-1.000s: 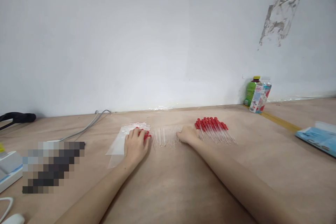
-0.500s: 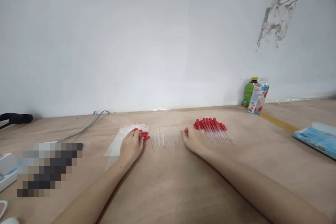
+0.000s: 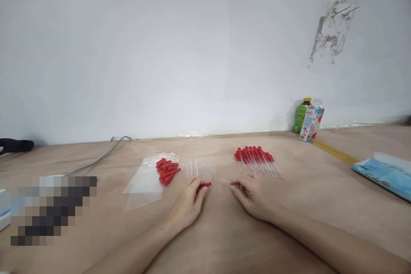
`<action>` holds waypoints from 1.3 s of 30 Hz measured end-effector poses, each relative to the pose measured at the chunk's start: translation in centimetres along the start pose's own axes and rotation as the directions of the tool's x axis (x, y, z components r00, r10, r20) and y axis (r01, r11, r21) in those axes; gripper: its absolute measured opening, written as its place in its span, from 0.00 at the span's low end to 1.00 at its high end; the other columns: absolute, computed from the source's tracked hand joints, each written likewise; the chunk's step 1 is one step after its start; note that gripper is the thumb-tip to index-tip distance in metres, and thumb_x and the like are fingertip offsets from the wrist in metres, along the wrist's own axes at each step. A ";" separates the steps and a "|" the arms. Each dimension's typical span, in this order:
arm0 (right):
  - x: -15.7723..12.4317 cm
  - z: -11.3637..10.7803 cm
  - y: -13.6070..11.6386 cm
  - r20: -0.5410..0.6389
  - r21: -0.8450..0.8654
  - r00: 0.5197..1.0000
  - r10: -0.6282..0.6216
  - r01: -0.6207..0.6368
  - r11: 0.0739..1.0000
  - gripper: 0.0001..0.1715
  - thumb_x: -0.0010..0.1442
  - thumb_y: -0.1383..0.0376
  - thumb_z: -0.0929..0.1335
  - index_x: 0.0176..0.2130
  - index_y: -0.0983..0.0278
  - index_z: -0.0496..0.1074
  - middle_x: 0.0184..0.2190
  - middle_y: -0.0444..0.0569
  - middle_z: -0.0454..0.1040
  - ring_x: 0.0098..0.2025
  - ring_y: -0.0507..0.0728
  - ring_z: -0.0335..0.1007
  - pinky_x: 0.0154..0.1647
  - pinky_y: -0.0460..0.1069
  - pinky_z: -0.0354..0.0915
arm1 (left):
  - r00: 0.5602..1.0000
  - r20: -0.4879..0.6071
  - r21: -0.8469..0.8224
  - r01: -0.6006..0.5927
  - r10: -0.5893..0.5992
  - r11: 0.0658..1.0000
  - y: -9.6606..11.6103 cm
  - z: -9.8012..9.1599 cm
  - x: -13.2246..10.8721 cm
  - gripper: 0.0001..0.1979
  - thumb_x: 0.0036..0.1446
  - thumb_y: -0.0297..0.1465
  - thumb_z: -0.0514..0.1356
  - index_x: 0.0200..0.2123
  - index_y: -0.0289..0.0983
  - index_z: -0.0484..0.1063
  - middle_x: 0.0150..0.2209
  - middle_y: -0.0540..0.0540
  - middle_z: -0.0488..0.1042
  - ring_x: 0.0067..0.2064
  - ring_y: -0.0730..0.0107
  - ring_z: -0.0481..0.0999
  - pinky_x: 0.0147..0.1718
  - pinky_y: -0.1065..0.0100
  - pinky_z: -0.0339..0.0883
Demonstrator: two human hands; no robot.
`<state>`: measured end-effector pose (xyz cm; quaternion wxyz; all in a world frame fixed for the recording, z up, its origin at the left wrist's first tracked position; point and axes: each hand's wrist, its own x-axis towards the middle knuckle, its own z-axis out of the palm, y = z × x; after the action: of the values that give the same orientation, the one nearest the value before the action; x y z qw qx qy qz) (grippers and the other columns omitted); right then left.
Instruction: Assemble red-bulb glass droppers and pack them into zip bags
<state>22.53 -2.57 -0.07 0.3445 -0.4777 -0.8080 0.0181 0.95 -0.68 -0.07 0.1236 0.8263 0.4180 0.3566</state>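
Note:
Between the thumb and fingers of my left hand (image 3: 190, 201) is a red rubber dropper bulb (image 3: 204, 185), its open end towards the right. My right hand (image 3: 252, 195) pinches a thin clear glass tube (image 3: 226, 181), whose tip points left at the bulb, a small gap apart. Behind my left hand lies a row of clear glass tubes (image 3: 199, 168). A heap of loose red bulbs (image 3: 166, 170) rests partly on clear plastic zip bags (image 3: 144, 180). Beyond my right hand, droppers with red bulbs fitted on glass tubes (image 3: 257, 158) lie side by side.
Two bottles, one green (image 3: 301, 115) and one with a white label (image 3: 311, 124), stand against the wall at the right. A blue packet (image 3: 385, 175) lies at the right edge. A grey cable (image 3: 96, 160) and a blurred-out dark object (image 3: 61, 209) are on the left.
My left hand has moved right and nearer from the heap, carrying one red bulb. My right hand has drawn nearer, now with a glass tube showing in its fingers.

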 end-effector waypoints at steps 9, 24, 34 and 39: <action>-0.1 0.6 -1.0 0.050 0.067 0.996 -0.076 0.072 0.995 0.10 0.58 0.65 0.59 0.35 0.62 0.69 0.26 0.44 0.72 0.27 0.50 0.63 0.37 0.49 0.53 | 0.992 0.109 -0.223 0.084 -0.060 0.971 -0.1 0.7 -0.4 0.08 0.59 0.32 0.48 0.35 0.37 0.64 0.29 0.50 0.68 0.32 0.70 0.67 0.31 0.70 0.62; 0.2 1.1 0.5 0.163 0.212 0.971 -0.177 0.141 0.967 0.08 0.57 0.65 0.62 0.32 0.61 0.70 0.25 0.41 0.70 0.27 0.48 0.61 0.39 0.49 0.49 | 0.981 0.188 -0.215 0.088 -0.047 0.973 0.2 0.5 -0.6 0.10 0.57 0.32 0.51 0.33 0.36 0.70 0.28 0.50 0.73 0.29 0.72 0.68 0.27 0.74 0.60; -0.3 1.2 -0.3 0.114 0.026 0.974 -0.198 0.196 0.980 0.12 0.59 0.66 0.59 0.34 0.60 0.70 0.27 0.43 0.71 0.27 0.49 0.59 0.37 0.50 0.45 | 0.978 0.210 -0.146 0.036 -0.004 0.989 0.5 0.5 -0.8 0.09 0.57 0.32 0.53 0.34 0.37 0.72 0.29 0.51 0.74 0.29 0.73 0.70 0.29 0.75 0.61; -0.5 1.2 -0.7 0.148 -0.022 0.968 -0.204 0.209 0.978 0.14 0.60 0.66 0.57 0.31 0.64 0.69 0.25 0.45 0.72 0.25 0.49 0.59 0.36 0.50 0.46 | 0.976 0.211 -0.099 -0.027 0.048 0.995 0.5 0.5 -1.1 0.10 0.57 0.33 0.52 0.35 0.37 0.72 0.29 0.50 0.74 0.30 0.72 0.70 0.30 0.74 0.61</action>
<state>21.44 -2.96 -1.01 0.2758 -0.3948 -0.8764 0.0017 1.16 -1.75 -0.70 0.2002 0.8607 0.3693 0.2876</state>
